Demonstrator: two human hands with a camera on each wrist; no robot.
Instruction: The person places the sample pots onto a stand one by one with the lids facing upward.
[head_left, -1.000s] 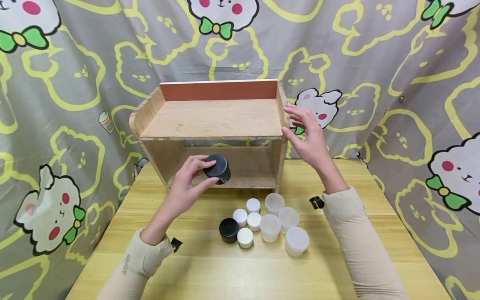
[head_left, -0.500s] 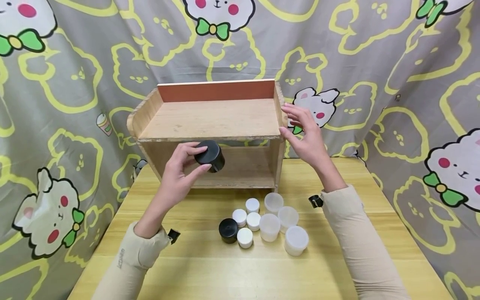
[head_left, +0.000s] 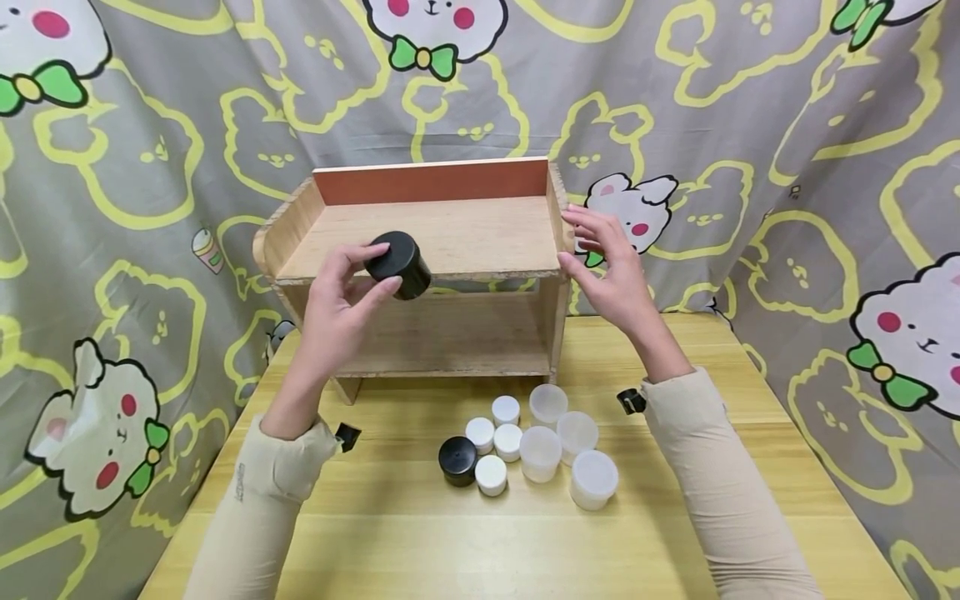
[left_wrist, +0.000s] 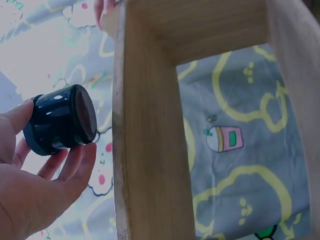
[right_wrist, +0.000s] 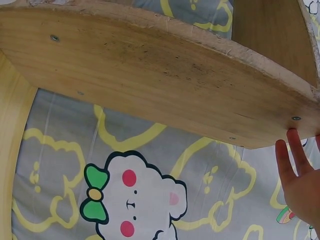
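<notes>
Black jar (head_left: 399,265) is being pinched, tilted, between left hand (head_left: 336,307) thumb and fingers near the upper front edge of the wooden shelf unit (head_left: 465,233) | gap is being left there | right side is being touched by right hand (head_left: 613,275), fingers loosely extended | table (head_left: 375,542) room is being shared by white tubs (head_left: 491,475), clear tubs (head_left: 540,457)
</notes>
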